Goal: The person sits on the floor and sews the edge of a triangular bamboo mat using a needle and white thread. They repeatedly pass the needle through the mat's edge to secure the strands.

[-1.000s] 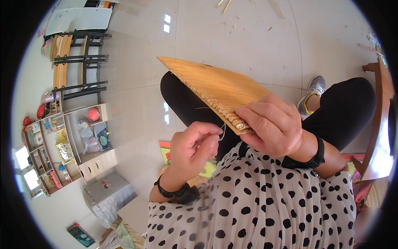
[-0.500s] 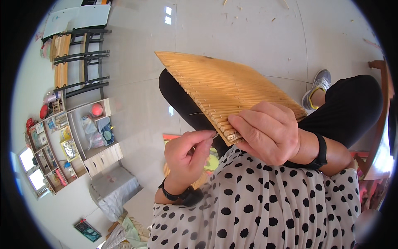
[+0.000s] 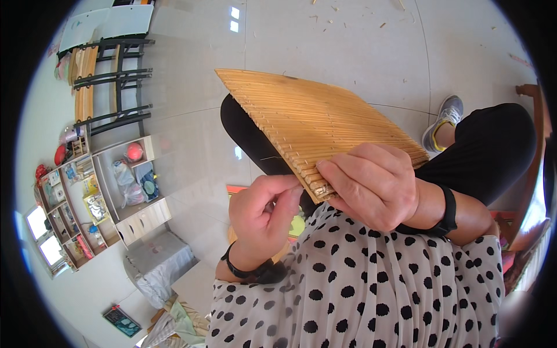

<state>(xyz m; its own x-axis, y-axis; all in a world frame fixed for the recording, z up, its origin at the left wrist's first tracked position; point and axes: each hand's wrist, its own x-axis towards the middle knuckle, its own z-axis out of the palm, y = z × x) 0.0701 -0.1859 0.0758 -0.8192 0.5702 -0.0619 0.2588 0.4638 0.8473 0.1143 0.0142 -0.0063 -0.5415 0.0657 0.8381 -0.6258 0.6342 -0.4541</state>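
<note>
A stiff yellow-tan stalk mat slants across my lap, made of thin straws stitched side by side. My right hand grips its near corner, fingers on the top face and the thumb tucked beneath. Against the left edge of that corner, my left hand pinches thumb and forefinger together. Whatever lies between those fingertips is hidden. A short loose thread sticks out from the stitched left edge, a little beyond the left hand.
My black-trousered legs lie under and beside the mat. Straw scraps litter the tiled floor ahead. Shelves with bags and a red ball, plus folded black-legged furniture, stand at left. A wooden piece of furniture borders the right.
My left hand has risen slightly and its fingertips press closer over the mat's edge. The mat has shifted a touch to the left; my right hand keeps its grip.
</note>
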